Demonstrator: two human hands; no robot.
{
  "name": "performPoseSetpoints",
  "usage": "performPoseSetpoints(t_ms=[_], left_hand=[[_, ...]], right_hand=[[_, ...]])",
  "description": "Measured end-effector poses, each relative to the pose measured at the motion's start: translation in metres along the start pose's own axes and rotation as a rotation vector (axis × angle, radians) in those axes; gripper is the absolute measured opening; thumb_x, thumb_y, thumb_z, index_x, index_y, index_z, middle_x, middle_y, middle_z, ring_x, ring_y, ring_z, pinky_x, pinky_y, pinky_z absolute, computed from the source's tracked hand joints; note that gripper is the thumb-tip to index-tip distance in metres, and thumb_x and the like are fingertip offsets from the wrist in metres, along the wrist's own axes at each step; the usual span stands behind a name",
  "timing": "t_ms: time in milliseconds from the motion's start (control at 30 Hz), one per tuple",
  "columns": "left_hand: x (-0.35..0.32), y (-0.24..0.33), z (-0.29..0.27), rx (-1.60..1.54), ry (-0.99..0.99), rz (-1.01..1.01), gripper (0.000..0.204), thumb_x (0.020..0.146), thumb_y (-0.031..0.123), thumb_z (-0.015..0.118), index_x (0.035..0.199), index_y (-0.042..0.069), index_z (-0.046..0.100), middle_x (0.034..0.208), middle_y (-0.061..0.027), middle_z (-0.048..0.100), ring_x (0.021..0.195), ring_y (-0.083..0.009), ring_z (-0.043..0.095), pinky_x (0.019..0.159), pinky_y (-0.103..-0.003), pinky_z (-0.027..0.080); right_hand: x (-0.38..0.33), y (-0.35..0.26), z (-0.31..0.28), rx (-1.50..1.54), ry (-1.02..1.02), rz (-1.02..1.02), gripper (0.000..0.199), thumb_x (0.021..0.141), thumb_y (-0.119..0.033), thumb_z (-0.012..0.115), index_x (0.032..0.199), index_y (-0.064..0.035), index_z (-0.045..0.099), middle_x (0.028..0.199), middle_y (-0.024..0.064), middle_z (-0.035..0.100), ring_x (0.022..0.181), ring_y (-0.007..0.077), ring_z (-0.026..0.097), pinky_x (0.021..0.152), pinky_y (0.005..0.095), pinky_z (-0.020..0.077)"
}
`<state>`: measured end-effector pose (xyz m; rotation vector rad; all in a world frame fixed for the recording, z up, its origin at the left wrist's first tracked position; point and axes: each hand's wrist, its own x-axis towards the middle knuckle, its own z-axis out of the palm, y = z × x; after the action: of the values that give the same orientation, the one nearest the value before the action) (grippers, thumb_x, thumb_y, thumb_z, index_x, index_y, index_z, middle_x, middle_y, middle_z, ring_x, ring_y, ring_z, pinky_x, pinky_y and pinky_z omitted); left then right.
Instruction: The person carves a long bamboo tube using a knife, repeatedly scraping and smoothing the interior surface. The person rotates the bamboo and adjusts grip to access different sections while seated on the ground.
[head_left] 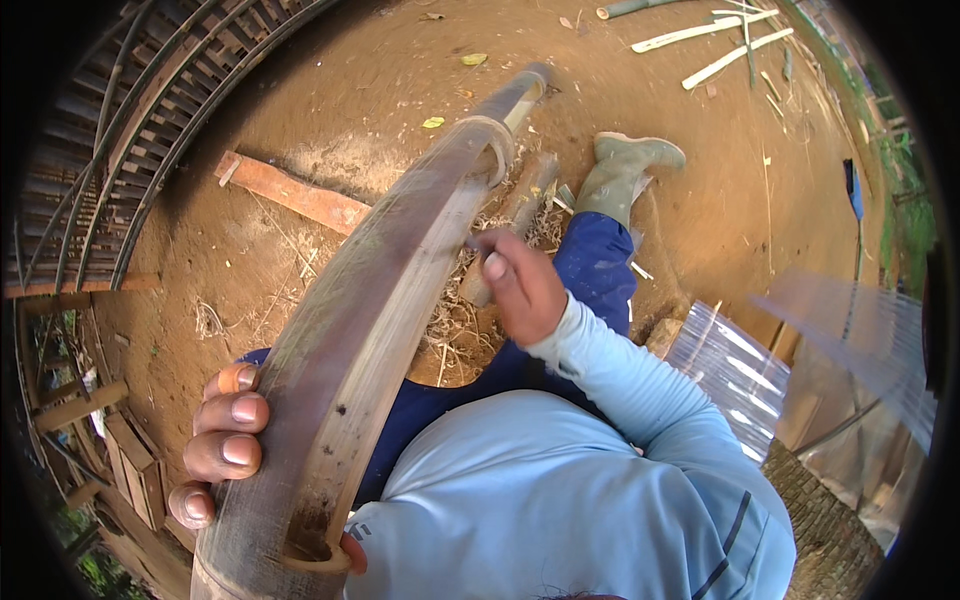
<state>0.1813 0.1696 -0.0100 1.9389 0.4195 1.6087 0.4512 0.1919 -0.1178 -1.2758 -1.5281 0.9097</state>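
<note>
1. My left hand (222, 445) grips the near end of a split bamboo pole (370, 330), fingers wrapped round.
2. Right hand (520, 285) is closed on a small tool I can't make out, pressed at the pole's mid edge.
3. Pole runs from my lap up-right, far end over the dirt ground (700, 210); open room there, w/ a boot (625, 170) and a plank (295, 193) nearby.

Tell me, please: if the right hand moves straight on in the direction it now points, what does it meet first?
The right hand points up and left toward the split bamboo pole, which the left hand steadies lower down. It would likely meet the pole's cut edge first; it looks almost touching already, though depth is unclear here.
</note>
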Motion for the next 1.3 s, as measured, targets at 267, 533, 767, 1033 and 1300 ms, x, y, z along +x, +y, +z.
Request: performPoseSetpoints(t_ms=[267, 533, 767, 1033, 1300], left_hand=[[-0.010, -0.017, -0.010, -0.175, 0.040, 0.057, 0.121, 0.051, 0.052, 0.097, 0.149, 0.025, 0.031, 0.138, -0.0041, 0.047, 0.132, -0.0291, 0.046, 0.117, -0.051, 0.029], [-0.001, -0.012, -0.012, -0.092, -0.083, 0.059, 0.128, 0.050, 0.055, 0.096, 0.153, 0.026, 0.026, 0.140, -0.0033, 0.045, 0.133, -0.0284, 0.043, 0.118, -0.051, 0.026], [-0.005, -0.019, -0.004, -0.130, 0.001, 0.125, 0.131, 0.049, 0.058, 0.095, 0.154, 0.024, 0.025, 0.141, -0.0044, 0.044, 0.133, -0.0296, 0.043, 0.119, -0.051, 0.026], [-0.006, -0.031, 0.001, -0.117, 0.102, 0.216, 0.124, 0.053, 0.073, 0.079, 0.152, 0.019, 0.029, 0.141, -0.0116, 0.045, 0.131, -0.0351, 0.045, 0.117, -0.054, 0.026], [-0.007, -0.036, 0.004, -0.103, 0.157, 0.253, 0.121, 0.055, 0.077, 0.073, 0.151, 0.017, 0.031, 0.139, -0.0134, 0.046, 0.130, -0.0363, 0.045, 0.115, -0.054, 0.028]], right_hand=[[-0.005, -0.006, 0.002, 0.010, -0.082, 0.110, 0.040, 0.107, -0.029, 0.039, 0.102, 0.0033, 0.061, 0.078, 0.0226, 0.057, 0.074, 0.0390, 0.060, 0.072, 0.0451, 0.0476], [0.008, -0.003, -0.014, -0.251, -0.189, -0.025, 0.039, 0.106, -0.030, 0.042, 0.098, 0.0037, 0.060, 0.077, 0.0241, 0.059, 0.076, 0.0446, 0.059, 0.071, 0.0475, 0.0475], [0.008, -0.013, -0.010, -0.178, -0.162, 0.096, 0.050, 0.107, -0.038, 0.037, 0.093, 0.0037, 0.061, 0.082, 0.0244, 0.063, 0.081, 0.0428, 0.062, 0.076, 0.0465, 0.0481], [0.013, 0.003, -0.009, -0.141, -0.139, 0.054, 0.052, 0.107, -0.038, 0.034, 0.094, 0.0036, 0.062, 0.082, 0.0228, 0.064, 0.080, 0.0420, 0.063, 0.078, 0.0453, 0.0487], [0.008, -0.003, -0.002, -0.044, -0.090, 0.035, 0.051, 0.107, -0.039, 0.034, 0.095, 0.0034, 0.060, 0.084, 0.0239, 0.063, 0.083, 0.0410, 0.063, 0.080, 0.0440, 0.0489]])
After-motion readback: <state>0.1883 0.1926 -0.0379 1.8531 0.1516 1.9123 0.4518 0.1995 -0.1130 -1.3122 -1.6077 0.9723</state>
